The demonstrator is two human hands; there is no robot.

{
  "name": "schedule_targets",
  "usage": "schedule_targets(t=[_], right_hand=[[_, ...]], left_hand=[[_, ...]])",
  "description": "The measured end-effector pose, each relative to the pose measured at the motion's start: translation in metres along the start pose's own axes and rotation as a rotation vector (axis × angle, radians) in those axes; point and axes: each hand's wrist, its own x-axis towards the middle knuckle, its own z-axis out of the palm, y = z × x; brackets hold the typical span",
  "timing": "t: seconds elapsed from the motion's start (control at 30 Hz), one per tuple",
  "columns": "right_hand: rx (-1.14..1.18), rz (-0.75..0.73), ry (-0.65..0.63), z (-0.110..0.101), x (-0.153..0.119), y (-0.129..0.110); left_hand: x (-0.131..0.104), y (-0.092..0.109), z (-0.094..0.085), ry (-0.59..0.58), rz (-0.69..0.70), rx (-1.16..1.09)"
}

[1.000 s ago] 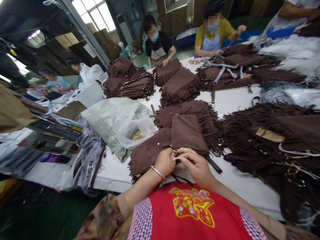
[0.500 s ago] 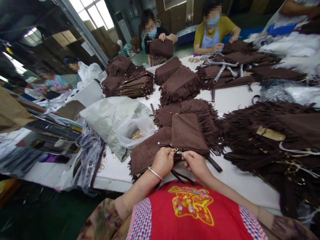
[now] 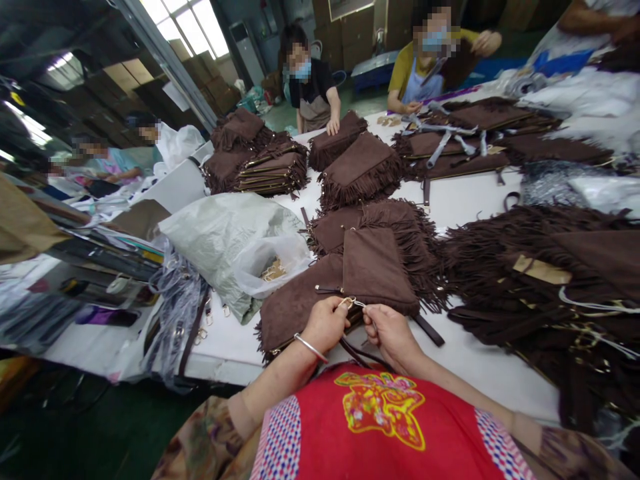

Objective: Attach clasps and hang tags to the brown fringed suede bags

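In front of me lies a brown suede fringed bag (image 3: 305, 293), with another brown bag (image 3: 375, 267) partly over it. My left hand (image 3: 326, 325) pinches a small gold metal clasp (image 3: 350, 301) at the near edge of these bags. Close beside it, my right hand (image 3: 391, 333) pinches a thin white string (image 3: 359, 304), which seems to run to the clasp. Whether the string passes through the clasp is too small to tell. A dark strap (image 3: 367, 353) hangs below my hands, and a brown wrist strap (image 3: 428, 329) sticks out to the right.
A clear plastic bag (image 3: 245, 270) of tan tags lies left, on a larger greyish plastic bag (image 3: 213, 227). Fringed bags (image 3: 540, 280) are heaped right. Stacked bags (image 3: 270, 170) stand further back. Two masked co-workers (image 3: 313, 93) (image 3: 425, 73) are across the table.
My right hand has turned slightly, its fingers curling more around the string. Across the table, one co-worker has lowered a bag onto the table; the other has raised an arm with brown material.
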Motion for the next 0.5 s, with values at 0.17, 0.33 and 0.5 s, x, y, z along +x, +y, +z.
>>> schedule_targets(t=[0.17,0.33,0.5], right_hand=[[0.016,-0.036,-0.035,0.003,0.002,0.001],[0.001,-0.052,-0.068,0.004,0.007,0.006],[-0.039,-0.068,-0.062,0.007,0.01,0.003]], left_hand=[[0.0,-0.002,0.002,-0.022,-0.034,-0.081],[0.0,-0.006,0.004,-0.058,-0.075,-0.097],[-0.004,-0.011,0.005,0.05,0.283,0.413]])
